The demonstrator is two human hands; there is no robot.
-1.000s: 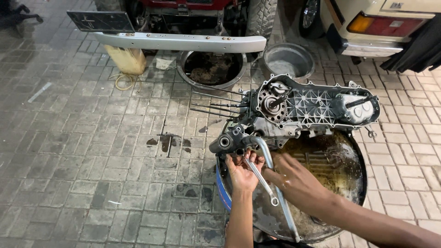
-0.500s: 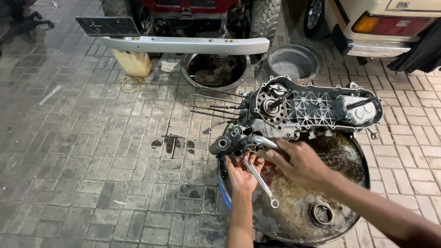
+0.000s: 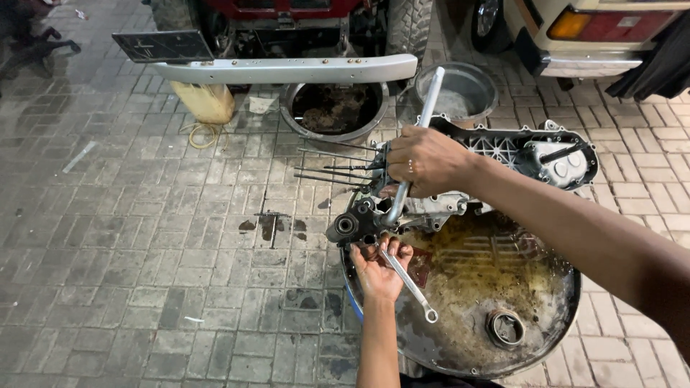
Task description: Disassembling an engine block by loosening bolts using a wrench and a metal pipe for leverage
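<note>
A grey metal engine casing [image 3: 503,162] lies on top of a rusty, oily drum [image 3: 474,302]. My right hand [image 3: 424,159] is shut on a long silver socket wrench [image 3: 413,151] that stands almost upright, its lower end on the casing's left mount [image 3: 352,223]. Below that mount, my left hand [image 3: 377,269] holds a slim silver spanner [image 3: 406,282] whose head sits at the mount and whose handle runs down to the right over the drum top. Several thin studs [image 3: 330,169] stick out to the left of the casing.
A detached silver bumper [image 3: 287,70] lies on the paving ahead, with a dirty round pan [image 3: 333,109] and a metal bucket [image 3: 460,92] behind it. A yellow canister [image 3: 205,102] stands at the left. Parked vehicles [image 3: 596,36] line the top. Oil stains [image 3: 273,226] mark the bricks.
My right hand has risen from the drum top to grip the long wrench, swinging it from lying low up to nearly vertical. My left hand stays at the mount with the spanner.
</note>
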